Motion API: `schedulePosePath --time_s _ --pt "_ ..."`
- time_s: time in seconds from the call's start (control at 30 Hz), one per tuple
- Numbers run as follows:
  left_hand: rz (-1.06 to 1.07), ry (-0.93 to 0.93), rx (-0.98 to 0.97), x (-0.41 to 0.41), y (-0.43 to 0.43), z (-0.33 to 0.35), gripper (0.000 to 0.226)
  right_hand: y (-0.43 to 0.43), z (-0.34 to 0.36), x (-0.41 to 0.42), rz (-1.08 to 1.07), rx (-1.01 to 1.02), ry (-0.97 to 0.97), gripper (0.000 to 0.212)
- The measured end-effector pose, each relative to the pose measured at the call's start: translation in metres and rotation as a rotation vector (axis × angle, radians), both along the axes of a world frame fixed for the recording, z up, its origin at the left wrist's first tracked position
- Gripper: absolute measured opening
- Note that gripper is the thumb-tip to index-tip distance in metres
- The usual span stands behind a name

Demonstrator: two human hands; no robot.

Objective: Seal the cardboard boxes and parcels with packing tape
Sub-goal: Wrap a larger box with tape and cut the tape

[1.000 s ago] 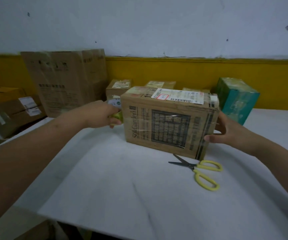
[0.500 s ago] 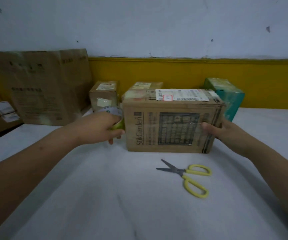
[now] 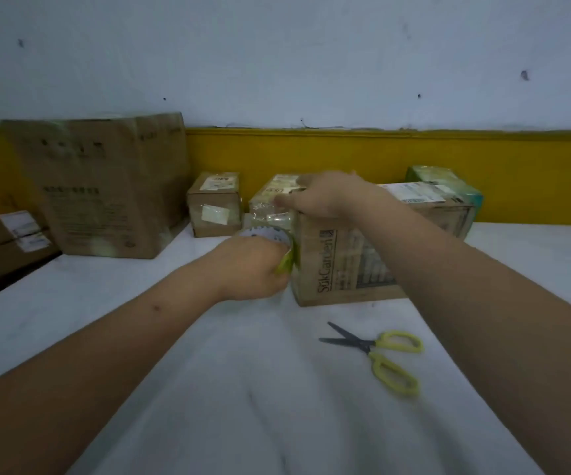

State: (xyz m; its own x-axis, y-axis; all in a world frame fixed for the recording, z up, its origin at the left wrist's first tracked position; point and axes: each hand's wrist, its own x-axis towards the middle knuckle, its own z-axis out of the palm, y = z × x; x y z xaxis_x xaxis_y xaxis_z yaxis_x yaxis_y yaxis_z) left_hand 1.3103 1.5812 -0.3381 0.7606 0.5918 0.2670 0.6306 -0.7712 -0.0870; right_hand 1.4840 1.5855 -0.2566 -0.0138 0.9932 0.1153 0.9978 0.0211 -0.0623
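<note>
Overhead, white wall [image 3: 277, 56] meets yellow band [image 3: 346, 156]; left hand [image 3: 250, 269] grips tape roll [image 3: 270, 234], right hand [image 3: 328, 197] clasps box [image 3: 346, 269] on white table [image 3: 243, 389].

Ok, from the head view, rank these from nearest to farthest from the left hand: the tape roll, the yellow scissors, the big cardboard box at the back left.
1. tape roll: held in the left hand, against the parcel's left end.
2. yellow scissors: on the table, to its right and nearer the camera.
3. big cardboard box: back left, by the wall.
</note>
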Motion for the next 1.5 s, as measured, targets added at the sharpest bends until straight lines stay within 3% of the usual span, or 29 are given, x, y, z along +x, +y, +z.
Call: schedulePosePath --time_s 0.07,0.23,0.37,0.5,0.67,0.93,1.03,1.2,1.37,1.43,1.5 --pt "0.000 0.005 -0.092 -0.005 -0.001 0.002 0.023 0.013 -0.006 0.002 0.021 -0.106 0.039 0.085" --pt "0.060 0.145 -0.159 -0.011 -0.012 0.014 0.017 0.006 -0.005 0.009 0.138 -0.086 -0.021 0.052" --pt "0.058 0.248 -0.010 -0.020 -0.018 0.022 0.019 -0.005 -0.006 0.010 0.236 -0.055 -0.022 0.035" --pt "0.067 0.229 0.112 -0.029 -0.009 0.027 0.044 -0.019 -0.004 0.012 0.356 -0.079 0.017 0.037" --pt "0.021 0.254 0.126 -0.025 -0.004 0.021 0.043 -0.033 0.004 0.010 0.437 -0.207 0.080 0.063" --pt "0.018 0.270 -0.093 -0.040 -0.012 0.021 0.042 -0.039 0.006 0.010 0.455 -0.229 0.136 0.050" --pt "0.080 0.297 -0.079 -0.036 -0.014 0.028 0.027 -0.040 0.006 0.009 0.463 -0.229 0.151 0.051" --pt "0.105 0.264 -0.063 -0.020 -0.008 0.026 0.031 -0.045 0.005 0.008 0.486 -0.256 0.203 0.047" --pt "0.109 0.240 -0.215 -0.010 0.005 0.035 0.028 -0.050 0.007 0.002 0.501 -0.301 0.219 0.047" --pt "0.103 0.252 -0.257 -0.007 0.004 0.037 0.021 -0.051 0.007 -0.002 0.483 -0.260 0.077 0.052" --pt "0.094 0.264 -0.242 -0.004 0.001 0.037 0.024 -0.058 0.010 -0.006 0.407 -0.170 -0.286 0.070"
